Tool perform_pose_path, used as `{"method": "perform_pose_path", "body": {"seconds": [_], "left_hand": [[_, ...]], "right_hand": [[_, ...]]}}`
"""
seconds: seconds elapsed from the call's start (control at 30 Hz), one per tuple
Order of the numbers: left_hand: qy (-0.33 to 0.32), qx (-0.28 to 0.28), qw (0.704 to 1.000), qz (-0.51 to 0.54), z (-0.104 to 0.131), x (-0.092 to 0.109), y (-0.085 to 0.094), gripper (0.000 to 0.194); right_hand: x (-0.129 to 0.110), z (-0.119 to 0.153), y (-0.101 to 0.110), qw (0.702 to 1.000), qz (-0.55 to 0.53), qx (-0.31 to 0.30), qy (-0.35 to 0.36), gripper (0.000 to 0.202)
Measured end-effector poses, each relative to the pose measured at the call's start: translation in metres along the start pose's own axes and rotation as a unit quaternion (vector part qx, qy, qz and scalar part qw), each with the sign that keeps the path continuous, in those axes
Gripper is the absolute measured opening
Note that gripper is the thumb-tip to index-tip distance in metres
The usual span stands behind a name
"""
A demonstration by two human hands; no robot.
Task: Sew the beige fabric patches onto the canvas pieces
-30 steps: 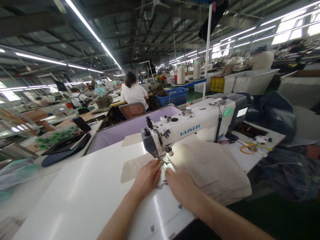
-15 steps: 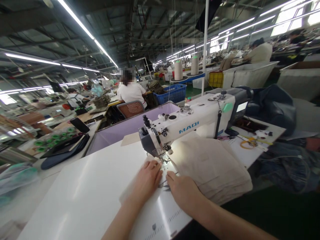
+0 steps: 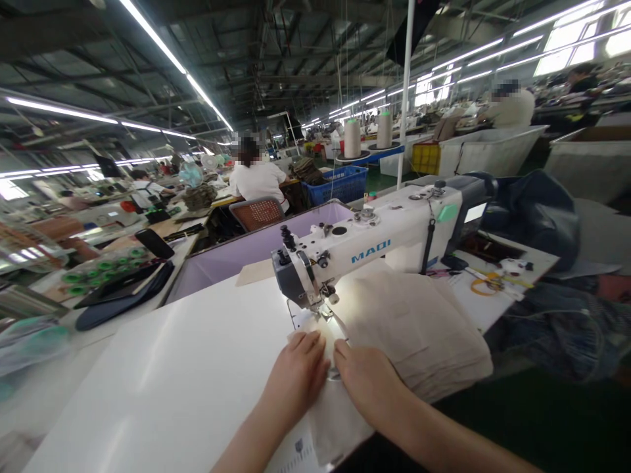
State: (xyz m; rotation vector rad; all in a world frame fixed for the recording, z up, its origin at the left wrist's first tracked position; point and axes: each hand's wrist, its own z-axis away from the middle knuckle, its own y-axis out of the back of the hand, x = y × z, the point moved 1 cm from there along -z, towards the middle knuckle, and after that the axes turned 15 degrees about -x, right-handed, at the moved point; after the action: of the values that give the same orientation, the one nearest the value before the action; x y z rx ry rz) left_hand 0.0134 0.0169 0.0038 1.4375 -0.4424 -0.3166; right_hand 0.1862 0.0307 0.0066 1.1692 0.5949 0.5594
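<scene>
A white sewing machine [image 3: 372,253] with blue MAQI lettering stands on the white table, its needle area lit. A beige fabric piece [image 3: 338,420] runs from just in front of the presser foot [image 3: 326,310], between my hands, to the table's front edge. My left hand [image 3: 298,368] is closed over its left side, fingers bent and pressed together. At the right side, my right hand [image 3: 367,381] pinches the cloth, thumb and fingers together. Their fingertips are close to the presser foot. Right of the needle lies a stack of beige fabric [image 3: 419,328], next to my right hand.
Behind the machine is a lilac bin [image 3: 211,263]. Yellow-handled scissors [image 3: 486,284] and small tools lie right of the machine. Thread cones [image 3: 351,138] stand on a blue holder. A co-worker in white [image 3: 257,180] sits ahead. Dark denim [image 3: 557,328] hangs at right.
Both hands have drawn slightly back from the needle toward me. The fabric piece, earlier partly under my left forearm, now lies between my hands and reaches the front edge.
</scene>
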Motion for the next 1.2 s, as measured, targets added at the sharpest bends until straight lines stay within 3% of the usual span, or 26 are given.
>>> {"method": "perform_pose_path", "body": {"seconds": [0.23,0.6,0.83,1.0,1.2], "left_hand": [[-0.005,0.028,0.998,-0.048,0.005,0.001,-0.007,0.036],[0.002,0.01,1.0,-0.021,-0.007,-0.016,-0.004,0.035],[0.022,0.0,1.0,-0.007,-0.02,-0.031,0.006,0.029],[0.034,-0.01,0.999,0.002,-0.021,-0.029,0.01,0.028],[0.06,-0.011,0.998,-0.005,-0.016,-0.025,0.0,0.039]], "right_hand": [[0.003,-0.003,-0.013,0.999,0.003,0.041,0.026,0.026],[0.007,-0.016,0.012,1.0,-0.004,0.019,0.021,0.019],[0.009,-0.03,0.025,0.999,-0.014,0.027,0.019,0.025],[0.008,-0.032,0.029,0.999,-0.022,0.032,0.013,0.025],[0.007,-0.032,0.026,0.999,-0.021,0.04,-0.01,0.027]]}}
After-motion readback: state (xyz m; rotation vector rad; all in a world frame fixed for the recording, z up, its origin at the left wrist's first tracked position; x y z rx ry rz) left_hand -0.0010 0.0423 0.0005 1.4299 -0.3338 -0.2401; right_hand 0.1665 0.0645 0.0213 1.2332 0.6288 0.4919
